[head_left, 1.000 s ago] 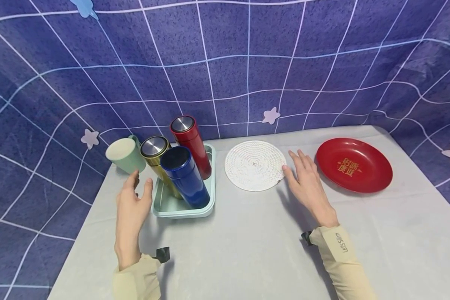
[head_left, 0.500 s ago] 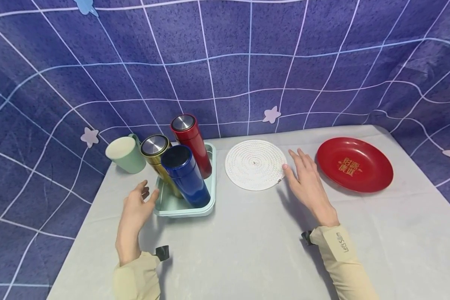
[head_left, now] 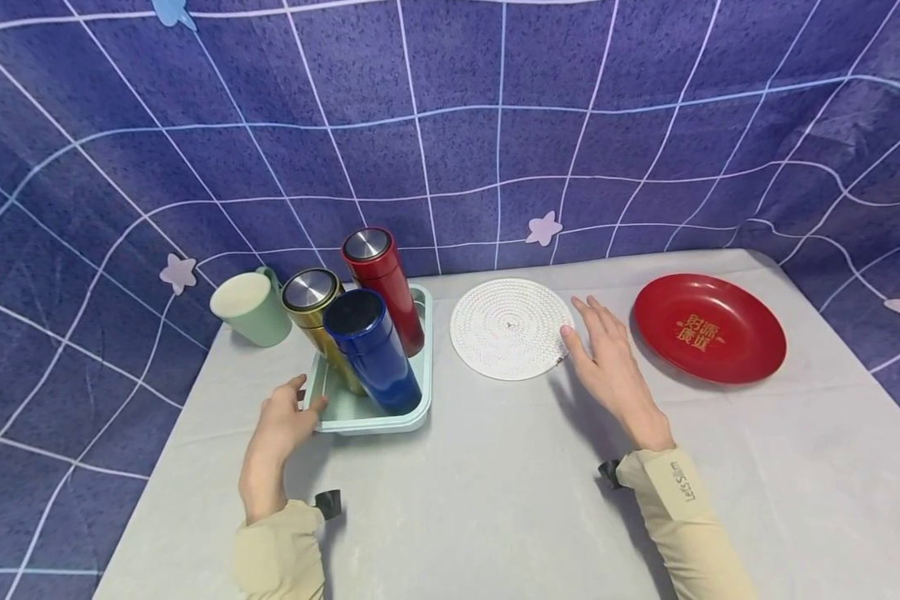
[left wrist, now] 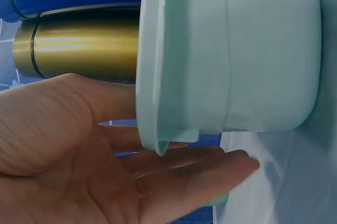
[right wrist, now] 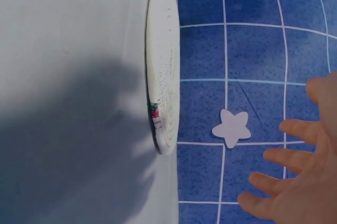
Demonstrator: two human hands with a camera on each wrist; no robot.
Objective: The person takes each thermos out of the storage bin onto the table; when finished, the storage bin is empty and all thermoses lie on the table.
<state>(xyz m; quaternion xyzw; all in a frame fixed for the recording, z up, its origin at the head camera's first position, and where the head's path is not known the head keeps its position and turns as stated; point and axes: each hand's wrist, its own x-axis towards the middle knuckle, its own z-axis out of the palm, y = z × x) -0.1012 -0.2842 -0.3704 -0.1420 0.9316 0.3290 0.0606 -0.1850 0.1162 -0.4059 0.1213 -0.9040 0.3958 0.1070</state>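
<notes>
My left hand (head_left: 280,423) is at the near left corner of a pale green plastic tub (head_left: 375,429). In the left wrist view, its thumb reaches over the tub's rim (left wrist: 150,66) while the other fingers stretch fairly straight along the outside; whether they press on the wall I cannot tell. Inside the tub stand three flasks: gold (head_left: 317,321), blue (head_left: 375,354) and red (head_left: 386,287). My right hand (head_left: 607,367) hovers with spread fingers just right of a round white woven placemat (head_left: 510,329), holding nothing.
Behind the tub's left side stands a light green mug (head_left: 255,312). A red plate (head_left: 720,329) with gold characters lies at the right. A blue grid-patterned cloth (head_left: 465,150) rises behind the grey-white table (head_left: 480,500).
My left hand has come down and to the right, from beside the mug to the tub's rim. The right hand has barely shifted; the flasks and tub stay in place.
</notes>
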